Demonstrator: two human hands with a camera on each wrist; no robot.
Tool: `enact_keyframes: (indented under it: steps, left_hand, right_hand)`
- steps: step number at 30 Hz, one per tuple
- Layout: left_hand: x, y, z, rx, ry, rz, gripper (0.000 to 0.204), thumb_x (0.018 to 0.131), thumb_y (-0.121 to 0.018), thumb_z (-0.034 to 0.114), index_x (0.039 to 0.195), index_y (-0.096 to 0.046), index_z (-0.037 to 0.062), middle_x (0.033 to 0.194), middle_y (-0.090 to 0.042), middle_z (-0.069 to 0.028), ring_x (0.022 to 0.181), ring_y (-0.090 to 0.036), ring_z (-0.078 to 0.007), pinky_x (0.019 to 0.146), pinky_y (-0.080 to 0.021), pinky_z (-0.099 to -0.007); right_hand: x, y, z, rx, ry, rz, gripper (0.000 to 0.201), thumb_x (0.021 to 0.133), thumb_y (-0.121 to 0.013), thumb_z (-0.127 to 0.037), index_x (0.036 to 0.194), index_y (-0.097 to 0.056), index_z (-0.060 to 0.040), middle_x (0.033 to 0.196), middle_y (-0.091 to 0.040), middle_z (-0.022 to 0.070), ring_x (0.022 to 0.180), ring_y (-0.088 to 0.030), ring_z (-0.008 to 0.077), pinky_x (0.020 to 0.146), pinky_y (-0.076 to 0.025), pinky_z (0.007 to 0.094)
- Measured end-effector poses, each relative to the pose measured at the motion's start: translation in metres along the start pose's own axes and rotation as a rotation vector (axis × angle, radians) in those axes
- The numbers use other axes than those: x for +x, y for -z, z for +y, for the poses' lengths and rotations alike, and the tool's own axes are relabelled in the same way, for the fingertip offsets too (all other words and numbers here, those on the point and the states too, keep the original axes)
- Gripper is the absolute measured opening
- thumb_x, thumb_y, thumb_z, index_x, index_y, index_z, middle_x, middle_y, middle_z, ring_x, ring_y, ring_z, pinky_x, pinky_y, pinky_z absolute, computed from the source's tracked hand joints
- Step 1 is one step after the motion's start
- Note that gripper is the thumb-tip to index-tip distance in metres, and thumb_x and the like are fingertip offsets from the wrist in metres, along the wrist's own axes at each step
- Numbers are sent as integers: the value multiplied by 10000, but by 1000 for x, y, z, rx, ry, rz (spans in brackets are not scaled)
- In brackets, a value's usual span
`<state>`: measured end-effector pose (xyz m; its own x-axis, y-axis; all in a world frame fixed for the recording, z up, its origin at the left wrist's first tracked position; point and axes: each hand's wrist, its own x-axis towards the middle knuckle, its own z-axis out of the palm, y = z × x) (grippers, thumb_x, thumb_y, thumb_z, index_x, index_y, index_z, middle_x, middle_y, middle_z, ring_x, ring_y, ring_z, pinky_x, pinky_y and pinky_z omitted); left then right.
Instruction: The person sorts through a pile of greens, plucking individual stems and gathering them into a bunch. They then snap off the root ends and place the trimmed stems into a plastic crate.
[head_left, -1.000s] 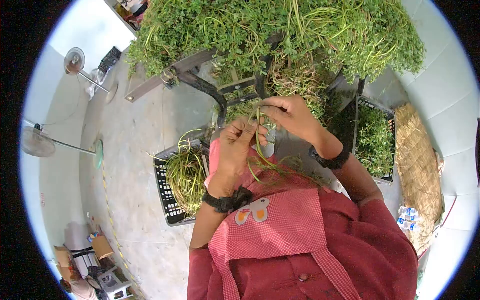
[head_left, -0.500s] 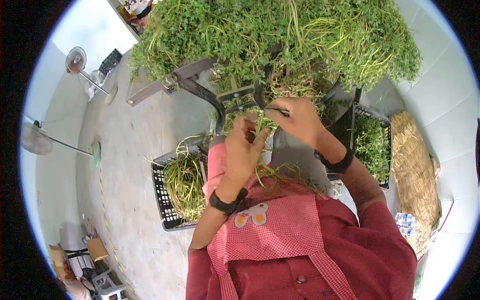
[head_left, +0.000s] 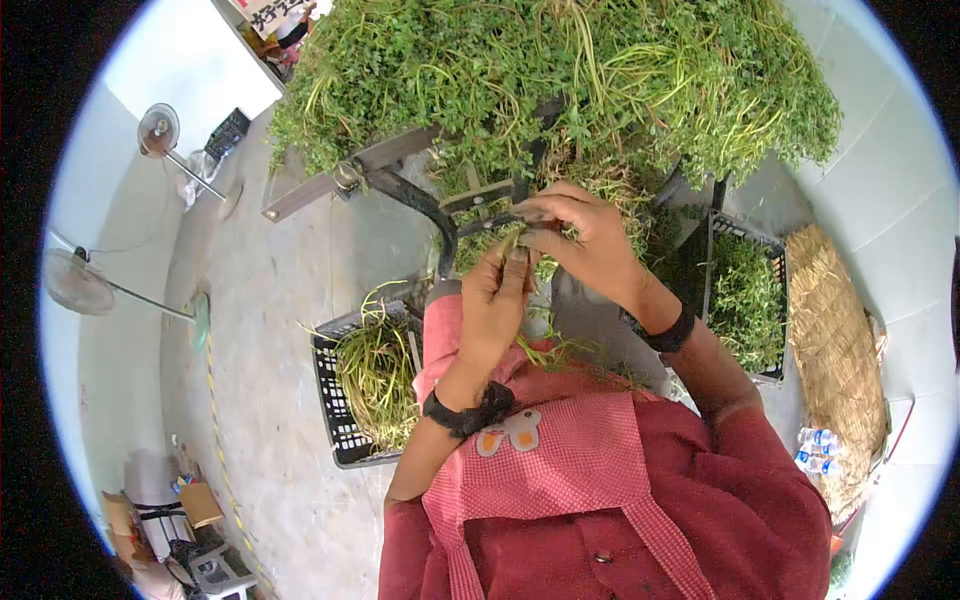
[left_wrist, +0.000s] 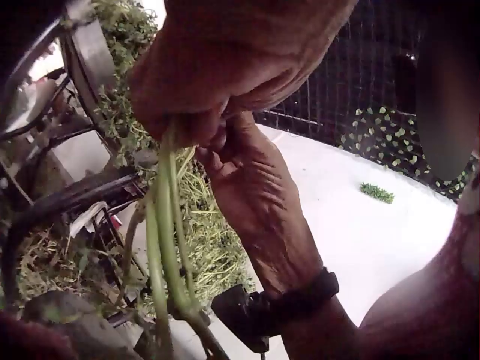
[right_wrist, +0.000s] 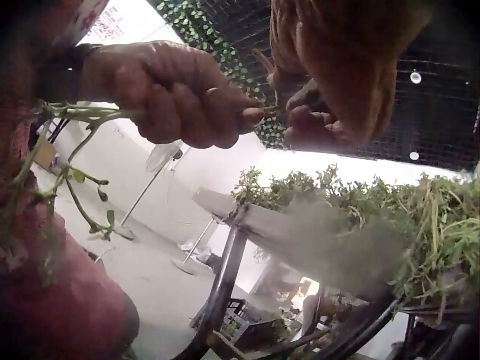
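Curled round a few green stems (left_wrist: 171,247), my left hand (head_left: 494,305) holds them in front of the apron. In the right wrist view the left hand (right_wrist: 169,94) grips the stems (right_wrist: 90,115), whose leafy ends trail toward the apron. My right hand (head_left: 595,245) meets it fingertip to fingertip and pinches the stem end, a thin piece of which shows between the two hands in the right wrist view. A large heap of leafy greens (head_left: 560,80) lies on the table beyond the hands.
A black crate (head_left: 330,400) with loose stems stands at the left, another crate (head_left: 712,270) with greens at the right. Beside that lie a straw roll (head_left: 835,350) and water bottles (head_left: 818,451). Two fans (head_left: 78,282) stand at far left. Curved black table legs (head_left: 415,200) are near the hands.
The long stem ends between the hands have dropped from sight in the head view. Both hands have shifted slightly, and their fingertips are close together again after being a little apart.
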<state>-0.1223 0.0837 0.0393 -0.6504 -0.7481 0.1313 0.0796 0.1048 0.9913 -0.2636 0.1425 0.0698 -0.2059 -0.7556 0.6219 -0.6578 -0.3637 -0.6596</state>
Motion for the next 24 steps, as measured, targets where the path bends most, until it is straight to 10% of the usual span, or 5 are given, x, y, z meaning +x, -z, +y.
enact_keyframes:
  steps: [6,8,11,16,24]
  left_hand:
    - [-1,0,-3,-111,138,-64,215,938,-460,176,830,-567,25,628,-497,14,567,-430,-48,502,-347,-216]
    - [-3,-1,0,-116,136,-82,217,937,-459,174,845,-577,18,628,-502,11,571,-444,-56,499,-359,-230]
    - [-5,0,17,226,-196,-80,196,922,-473,161,866,-581,6,630,-525,-41,551,-490,-138,510,-389,-267]
    - [-7,24,2,670,-684,-225,114,838,-519,94,918,-571,31,764,-571,-145,652,-566,-336,571,-471,-357]
    - [0,34,9,362,-440,-376,110,843,-562,87,947,-568,51,685,-551,-128,554,-526,-249,516,-428,-296]
  right_hand:
    - [-5,-8,9,-94,63,3,196,744,-637,-122,916,-643,-26,878,-638,93,813,-615,228,733,-489,309]
    - [-9,-13,9,310,-338,115,153,812,-602,-146,880,-629,-12,805,-633,53,703,-596,154,660,-475,270]
    - [-11,-13,4,1043,-712,55,181,867,-566,-199,853,-610,-24,756,-604,11,621,-537,85,578,-429,223]
    - [-16,3,8,991,-782,-314,211,869,-580,-226,966,-588,-37,787,-576,-22,621,-495,56,519,-342,198]
    - [-11,10,0,1042,-707,-260,213,894,-538,-228,1006,-564,-49,801,-577,-12,648,-503,51,534,-374,198]
